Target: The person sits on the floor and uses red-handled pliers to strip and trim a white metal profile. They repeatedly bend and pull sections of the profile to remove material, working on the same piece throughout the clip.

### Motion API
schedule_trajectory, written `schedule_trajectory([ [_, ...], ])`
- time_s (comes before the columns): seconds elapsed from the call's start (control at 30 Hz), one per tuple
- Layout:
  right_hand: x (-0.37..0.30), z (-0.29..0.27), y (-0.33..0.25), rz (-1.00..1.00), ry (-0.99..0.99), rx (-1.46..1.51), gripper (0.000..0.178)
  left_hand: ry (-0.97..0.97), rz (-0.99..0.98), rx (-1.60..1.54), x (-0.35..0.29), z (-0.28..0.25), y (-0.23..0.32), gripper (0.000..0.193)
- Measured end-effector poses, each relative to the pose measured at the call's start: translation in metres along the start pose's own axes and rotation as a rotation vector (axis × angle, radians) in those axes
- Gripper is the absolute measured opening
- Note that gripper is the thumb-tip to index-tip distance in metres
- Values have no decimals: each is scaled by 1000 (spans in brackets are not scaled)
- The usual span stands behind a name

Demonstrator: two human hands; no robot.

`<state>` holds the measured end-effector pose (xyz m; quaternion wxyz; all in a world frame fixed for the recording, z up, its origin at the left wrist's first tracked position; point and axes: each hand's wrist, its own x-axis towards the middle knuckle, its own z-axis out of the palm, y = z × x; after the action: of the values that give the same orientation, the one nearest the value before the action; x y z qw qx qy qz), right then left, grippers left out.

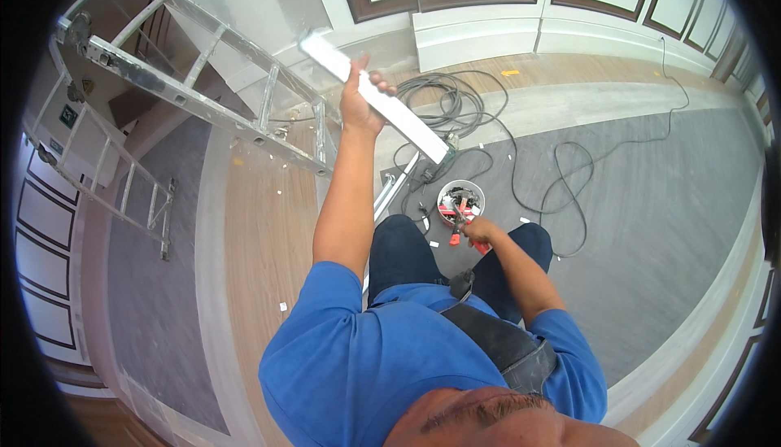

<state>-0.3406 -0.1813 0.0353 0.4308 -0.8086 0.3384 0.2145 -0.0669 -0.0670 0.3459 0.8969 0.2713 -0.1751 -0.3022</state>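
The left hand (pixel 362 109) was closed around a long, flat white strip (pixel 404 121), which slanted above the floor. The right hand (pixel 482 232) held a tool with red handles (pixel 455 239), near a small round white bucket (pixel 482 195) with things inside. Past that, a dark cable (pixel 455 109) lay coiled. A silvery metal ladder (pixel 195 102) was on the left.

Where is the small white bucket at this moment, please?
In the head view, the bucket is on the grey floor, a little right of centre, just beyond the right hand and below the lower end of the white strip.
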Motion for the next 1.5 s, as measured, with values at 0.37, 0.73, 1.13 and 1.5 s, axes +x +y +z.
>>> schedule_trajectory([
  [0.37, 42, 95, 36, 207, -227, 416, 26, -28, 7, -234, -14, -45, 5, 75],
  [0.73, 9, 75, 28, -20, -407, 518, 50, -200, -9, -340, -29, -27, -1, 74],
  [1.13, -76, -7, -2, -352, -650, 1097, 60, -115, -197, -417, -27, -40, -29, 80],
  [1.5, -103, -23, 1, -460, -913, 479, 61, -70, -191, -401, -41, -32, -41, 42],
])
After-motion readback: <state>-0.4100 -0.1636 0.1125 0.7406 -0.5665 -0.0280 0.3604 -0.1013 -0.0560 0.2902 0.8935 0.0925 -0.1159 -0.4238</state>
